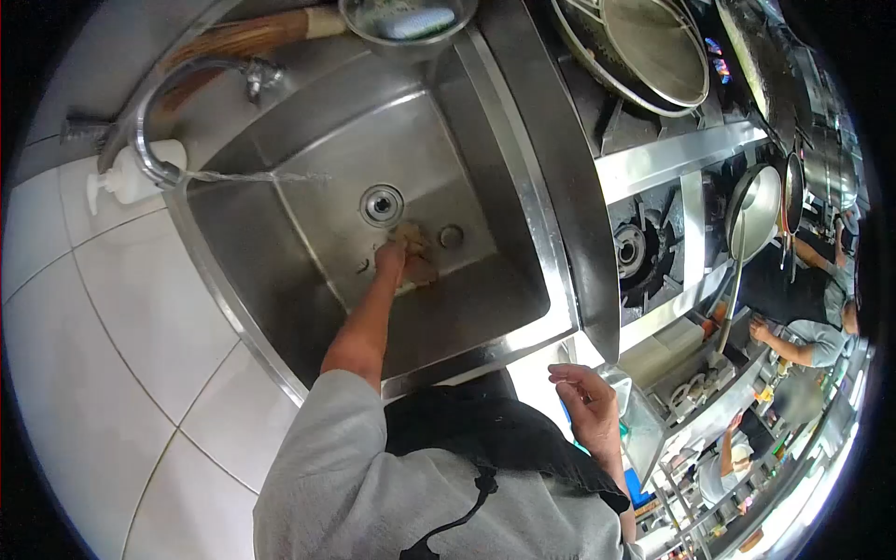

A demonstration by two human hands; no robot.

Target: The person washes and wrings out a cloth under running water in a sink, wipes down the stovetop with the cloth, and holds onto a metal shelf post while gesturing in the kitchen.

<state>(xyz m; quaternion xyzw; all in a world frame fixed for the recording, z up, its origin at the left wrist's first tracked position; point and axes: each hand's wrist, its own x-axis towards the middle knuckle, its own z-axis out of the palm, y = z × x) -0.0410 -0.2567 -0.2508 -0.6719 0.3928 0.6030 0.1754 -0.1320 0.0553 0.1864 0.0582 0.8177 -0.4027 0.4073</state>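
My left hand (390, 261) reaches down into the steel sink (392, 350), its fingers closed on a crumpled tan, cloth-like piece (418, 266). That piece lies on the sink floor just below the drain (382, 204), and its exact kind is unclear. A small round object (450, 236) sits to its right, with small dark bits nearby. Water runs in a thin stream from the curved faucet (149, 112). My right hand (590, 403) hangs outside the sink by its near right corner, fingers loosely bent and apart, holding nothing visible.
A white pump bottle (147, 172) stands beside the faucet. A metal bowl (411, 37) and a straw brush (245, 34) are at the sink's far edge. On the right is a stove with a burner (635, 250) and large pans (653, 47). Co-workers (812, 331) stand farther right.
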